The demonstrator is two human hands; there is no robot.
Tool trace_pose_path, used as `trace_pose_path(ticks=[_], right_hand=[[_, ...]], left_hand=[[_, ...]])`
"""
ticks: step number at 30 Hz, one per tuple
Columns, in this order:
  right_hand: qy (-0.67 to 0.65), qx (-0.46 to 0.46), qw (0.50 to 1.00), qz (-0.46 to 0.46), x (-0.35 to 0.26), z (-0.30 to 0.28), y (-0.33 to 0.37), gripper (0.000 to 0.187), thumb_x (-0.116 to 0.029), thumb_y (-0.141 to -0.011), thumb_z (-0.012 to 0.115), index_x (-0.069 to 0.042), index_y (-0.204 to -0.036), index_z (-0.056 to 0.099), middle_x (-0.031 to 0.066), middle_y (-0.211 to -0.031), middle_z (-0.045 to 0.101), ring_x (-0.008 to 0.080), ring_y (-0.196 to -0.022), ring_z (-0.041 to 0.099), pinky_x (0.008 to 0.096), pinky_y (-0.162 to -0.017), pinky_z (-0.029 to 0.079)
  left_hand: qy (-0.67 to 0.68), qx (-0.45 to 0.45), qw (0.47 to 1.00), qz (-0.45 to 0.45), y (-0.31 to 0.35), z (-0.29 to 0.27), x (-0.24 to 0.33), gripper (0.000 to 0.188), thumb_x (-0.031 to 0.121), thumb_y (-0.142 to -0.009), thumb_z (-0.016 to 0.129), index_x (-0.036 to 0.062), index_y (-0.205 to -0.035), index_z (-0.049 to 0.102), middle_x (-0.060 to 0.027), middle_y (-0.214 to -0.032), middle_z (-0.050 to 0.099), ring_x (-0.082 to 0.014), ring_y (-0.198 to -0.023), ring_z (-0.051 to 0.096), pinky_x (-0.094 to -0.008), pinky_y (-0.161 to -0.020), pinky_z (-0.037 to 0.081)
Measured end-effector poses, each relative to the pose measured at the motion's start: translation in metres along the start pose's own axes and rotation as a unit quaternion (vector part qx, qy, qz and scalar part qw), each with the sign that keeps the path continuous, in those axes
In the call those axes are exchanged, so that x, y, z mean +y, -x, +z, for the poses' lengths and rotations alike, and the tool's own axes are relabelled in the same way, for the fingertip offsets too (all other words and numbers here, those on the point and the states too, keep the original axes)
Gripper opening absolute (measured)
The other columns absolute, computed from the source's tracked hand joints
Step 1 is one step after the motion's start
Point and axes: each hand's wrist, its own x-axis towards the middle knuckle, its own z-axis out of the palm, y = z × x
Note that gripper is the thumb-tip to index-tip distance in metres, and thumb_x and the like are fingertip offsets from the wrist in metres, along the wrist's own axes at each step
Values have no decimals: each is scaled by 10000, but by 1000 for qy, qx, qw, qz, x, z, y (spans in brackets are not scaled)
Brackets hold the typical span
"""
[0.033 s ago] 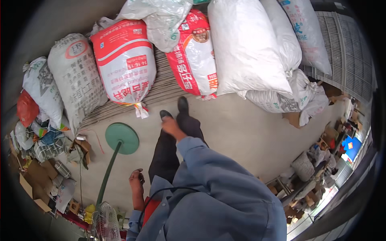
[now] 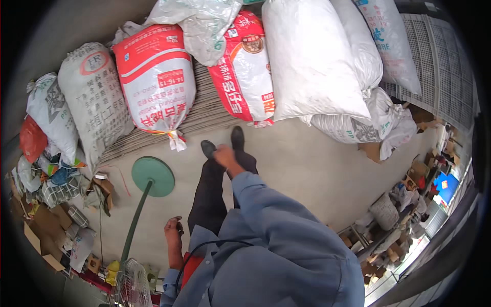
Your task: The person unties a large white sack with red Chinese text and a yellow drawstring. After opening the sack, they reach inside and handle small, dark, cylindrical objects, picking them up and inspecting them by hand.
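Note:
My left hand (image 2: 173,226) hangs low beside my left leg, its fingers curled around something small and dark that I cannot make out. In front of my legs is my right hand (image 2: 223,155), just above the dark shoes (image 2: 237,138); its fingers are blurred and partly hidden. Neither hand touches a sack. The nearest are a red and white sack (image 2: 158,77) tied at its lower end, and a second red and white sack (image 2: 245,69). Left of my legs stands a fan with a round green base (image 2: 153,176) and a wire cage (image 2: 132,286).
Large white sacks (image 2: 314,61) lean along the far side, beside a grey printed sack (image 2: 94,92). Ridged slats (image 2: 204,89) lie under them. Cardboard boxes (image 2: 46,225) and clutter line the left. More boxes and bags (image 2: 386,212) line the right, near a wire mesh panel (image 2: 434,61).
My right hand has shifted slightly right between the two frames. The view of the sacks and fan has slid a little left. My left hand looks nearly the same.

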Motion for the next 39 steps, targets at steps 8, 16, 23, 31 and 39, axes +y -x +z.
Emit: trace_pose_path(ticks=[8, 16, 23, 31, 39], right_hand=[[71, 245, 966, 41, 217, -91, -137, 978, -392, -661, 751, 82, -1398, 316, 327, -1391, 381, 442, -1303, 391, 449, -1066, 371], [-268, 215, 935, -89, 339, -65, -281, 887, -515, -687, 751, -45, -1366, 428, 180, -1371, 483, 355, -1274, 455, 458, -1030, 391], [-18, 251, 966, -56, 339, -54, -251, 445, -323, -895, 552, -79, -1266, 561, 150, -1225, 615, 272, -1141, 575, 392, -1013, 424], [-498, 62, 863, 61, 24, 44, -80, 330, -153, -751, 726, 37, -1010, 650, 104, -938, 684, 177, -753, 640, 340, -694, 505], [-644, 5, 764, 38, -173, -152, 149, 226, -190, -811, 639, -58, -994, 639, 64, -791, 636, 181, -635, 631, 333, -480, 468]], left_hand=[[-135, 43, 987, -74, -14, 32, -101, 273, 241, -922, 533, 13, -954, 680, 5, -627, 529, -86, -528, 480, -245, -454, 367], [-316, 46, 944, -81, -39, 62, -152, 331, 284, -906, 526, 13, -1003, 690, -113, -847, 668, -197, -740, 619, -332, -653, 483], [-277, 15, 960, -41, -58, 45, -181, 298, 202, -910, 539, -31, -1018, 690, -133, -910, 700, -177, -822, 628, -324, -799, 486], [-101, 59, 992, -49, -4, 17, -129, 266, 233, -926, 532, 24, -974, 689, -18, -701, 596, -111, -642, 545, -259, -557, 432], [0, -29, 998, 61, 45, -10, -81, 267, 249, -934, 507, 44, -965, 676, 16, -631, 521, -72, -567, 481, -244, -490, 360]])
